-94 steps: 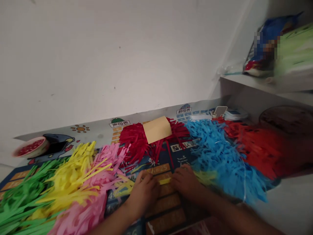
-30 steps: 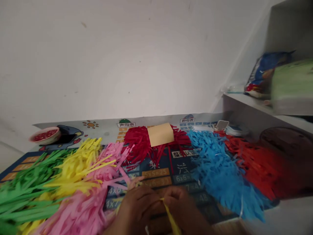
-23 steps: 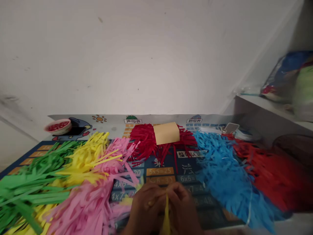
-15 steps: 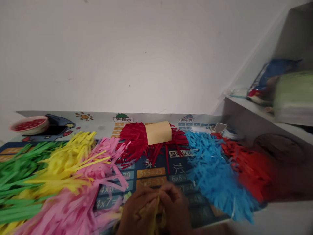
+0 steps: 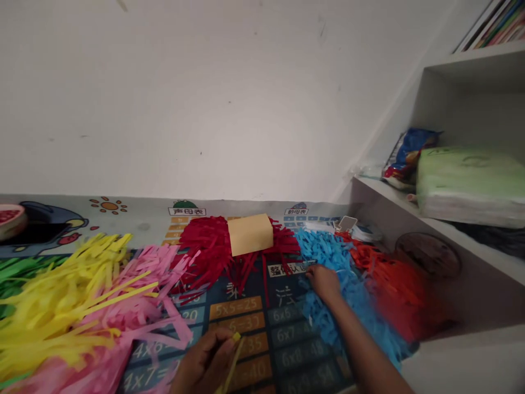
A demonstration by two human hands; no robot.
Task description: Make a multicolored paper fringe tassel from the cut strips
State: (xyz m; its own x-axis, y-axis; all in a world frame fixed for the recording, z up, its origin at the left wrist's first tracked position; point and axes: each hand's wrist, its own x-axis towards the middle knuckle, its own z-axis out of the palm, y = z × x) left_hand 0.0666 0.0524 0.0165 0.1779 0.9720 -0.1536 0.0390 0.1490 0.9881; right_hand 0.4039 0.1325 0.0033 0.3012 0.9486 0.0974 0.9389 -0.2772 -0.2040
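Observation:
My left hand (image 5: 207, 358) is low in the middle of the head view, its thumb and fingers pinched on a thin yellow paper strip (image 5: 234, 361). The strip's folded end shows at the fingertips, and its tail hangs down. My right hand (image 5: 325, 282) reaches forward to the left edge of the blue paper strips (image 5: 328, 247), fingers curled together. What sits at those fingertips is too small to make out. Ahead, dark red paper strips (image 5: 205, 246) lie under a tan folded paper (image 5: 251, 235).
Yellow strips (image 5: 77, 273), pink strips (image 5: 139, 295) and green strips (image 5: 24, 271) lie to the left. Red-orange strips (image 5: 404, 290) lie right of the blue. A bowl (image 5: 11, 221) stands far left. A shelf (image 5: 394, 202) with a green-white package (image 5: 471, 183) borders the right.
My hands were together at the front on a yellow strip. My right hand has let go and moved forward and right to the blue strips. The view has turned right.

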